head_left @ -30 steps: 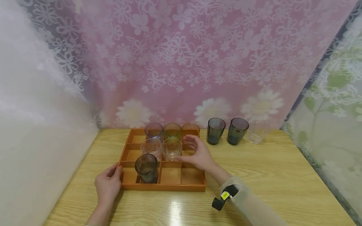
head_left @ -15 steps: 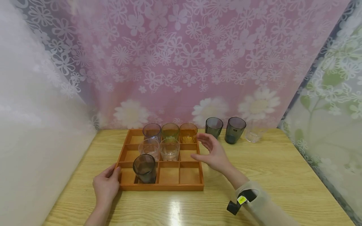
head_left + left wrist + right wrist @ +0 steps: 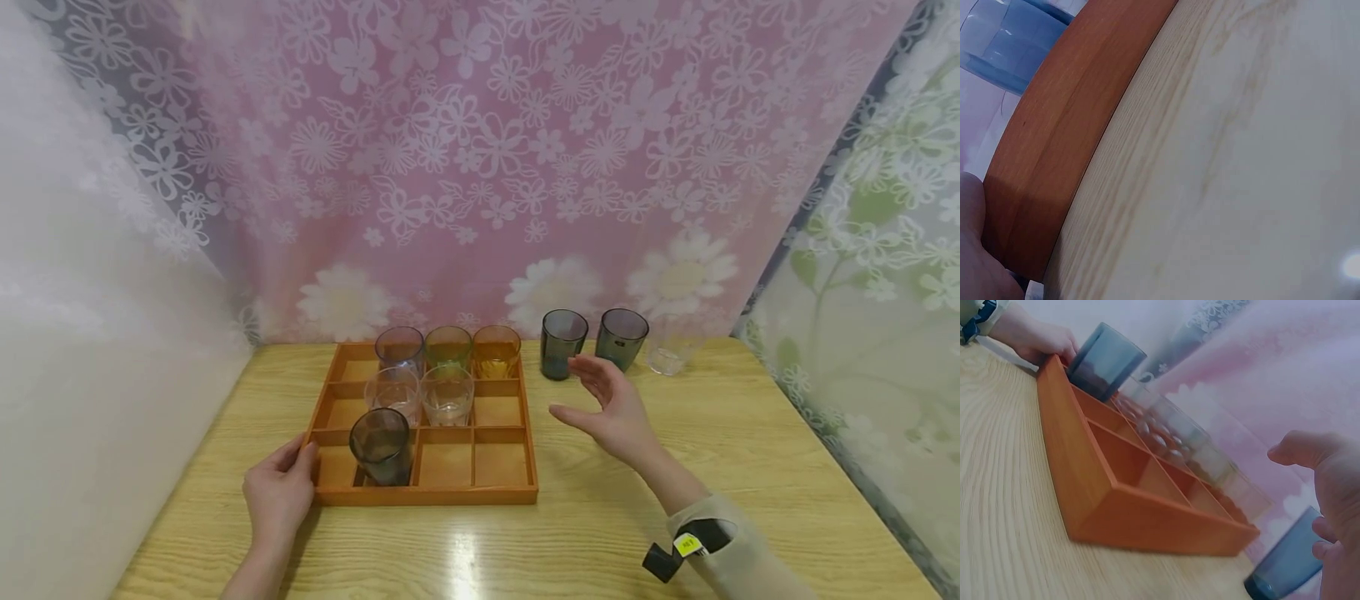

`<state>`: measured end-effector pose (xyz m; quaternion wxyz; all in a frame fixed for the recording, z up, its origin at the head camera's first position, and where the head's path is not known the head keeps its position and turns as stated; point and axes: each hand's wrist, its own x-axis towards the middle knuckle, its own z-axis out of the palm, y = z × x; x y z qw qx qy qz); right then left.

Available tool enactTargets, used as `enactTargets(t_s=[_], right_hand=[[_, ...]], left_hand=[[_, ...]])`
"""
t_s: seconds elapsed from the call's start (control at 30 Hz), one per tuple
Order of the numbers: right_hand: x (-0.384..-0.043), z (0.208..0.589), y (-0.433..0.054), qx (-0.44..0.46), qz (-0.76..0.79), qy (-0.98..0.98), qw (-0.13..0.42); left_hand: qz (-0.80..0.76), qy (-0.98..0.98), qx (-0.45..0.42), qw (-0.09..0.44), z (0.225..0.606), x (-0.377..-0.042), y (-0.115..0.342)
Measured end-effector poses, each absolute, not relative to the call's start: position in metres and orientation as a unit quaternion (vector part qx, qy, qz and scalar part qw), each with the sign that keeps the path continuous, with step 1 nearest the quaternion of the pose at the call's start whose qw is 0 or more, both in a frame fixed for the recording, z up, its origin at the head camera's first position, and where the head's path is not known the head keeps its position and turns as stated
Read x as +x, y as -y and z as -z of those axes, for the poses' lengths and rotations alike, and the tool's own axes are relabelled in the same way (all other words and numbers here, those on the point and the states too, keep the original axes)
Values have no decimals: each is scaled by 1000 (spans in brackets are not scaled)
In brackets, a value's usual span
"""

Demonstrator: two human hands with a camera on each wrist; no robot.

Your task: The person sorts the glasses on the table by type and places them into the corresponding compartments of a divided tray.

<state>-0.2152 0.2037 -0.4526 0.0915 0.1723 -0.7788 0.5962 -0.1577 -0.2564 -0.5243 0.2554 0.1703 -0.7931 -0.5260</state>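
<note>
My left hand (image 3: 279, 493) holds the front left corner of a wooden divided tray (image 3: 427, 497), thumb over its rim. A blue-tinted glass (image 3: 400, 347), a green glass (image 3: 448, 347) and an amber glass (image 3: 496, 353) stand along its back row. Two clear glasses, a left one (image 3: 392, 395) and a right one (image 3: 447, 398), occupy the middle row. In the front row a dark grey glass (image 3: 381, 446) leans in its compartment. Right of the tray, my right hand (image 3: 618, 417) hovers with nothing in it, thumb and fingers spread, near an upright dark grey glass (image 3: 562, 343).
Beside that glass stands another dark grey glass (image 3: 622, 337), partly covered by my right fingers in the head view. A clear glass (image 3: 669, 354) stands farther right. The wooden table (image 3: 720, 467) ends at a pink flowered curtain (image 3: 465, 167).
My right hand has moved right, from over the tray's middle row to beside the dark grey glasses, uncovering the amber glass. My left hand stays on the tray.
</note>
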Motion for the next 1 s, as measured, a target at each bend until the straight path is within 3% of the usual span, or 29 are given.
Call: enactTargets(t_s=[0.57,1.0], right_hand=[[-209,464,-279,91,-526,835,135],[-236,486,-328,-102,-501,841,177]], left_hand=[[536,789,178,242,523,-157,256],[531,792,174,246,523,-157,256]])
